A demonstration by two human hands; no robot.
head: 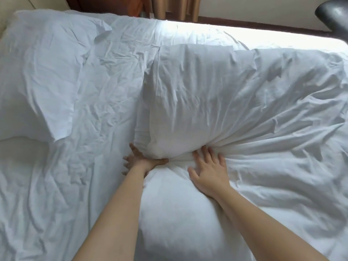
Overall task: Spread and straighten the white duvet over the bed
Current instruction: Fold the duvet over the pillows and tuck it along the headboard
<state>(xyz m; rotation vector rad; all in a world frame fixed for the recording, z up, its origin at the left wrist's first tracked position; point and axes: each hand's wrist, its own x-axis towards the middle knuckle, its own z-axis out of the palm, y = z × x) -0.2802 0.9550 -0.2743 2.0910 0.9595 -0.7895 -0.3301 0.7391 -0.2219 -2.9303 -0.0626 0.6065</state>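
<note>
Room: daylight falls across a wide bed (79, 185) under a wrinkled white sheet, with brown curtains (175, 6) and a wall at the far side.
Pillows: two white pillows (41, 61) lie well off to the left of the left hand, at the head end.
Duvet: the white duvet (235, 95) is bunched in a thick folded roll just beyond both hands and trails away to the right of the right hand — most of the sheet to the left is uncovered.
Left hand: the left hand (135, 159) has its fingers spread and pushed under or against the near corner of the roll, the thumb lying along its lower edge; whether it pinches cloth I cannot tell.
Right hand: the right hand (209, 166) lies flat, fingers splayed, pressing the duvet where the folds gather; it grips nothing.
Handling: soft, puffy and light for its bulk, I judge — it will slump and crease rather than slide stiffly.
Where to hold: the folded edge just ahead of the fingers, taken at its corners, looks best for drawing it toward the pillows.
</note>
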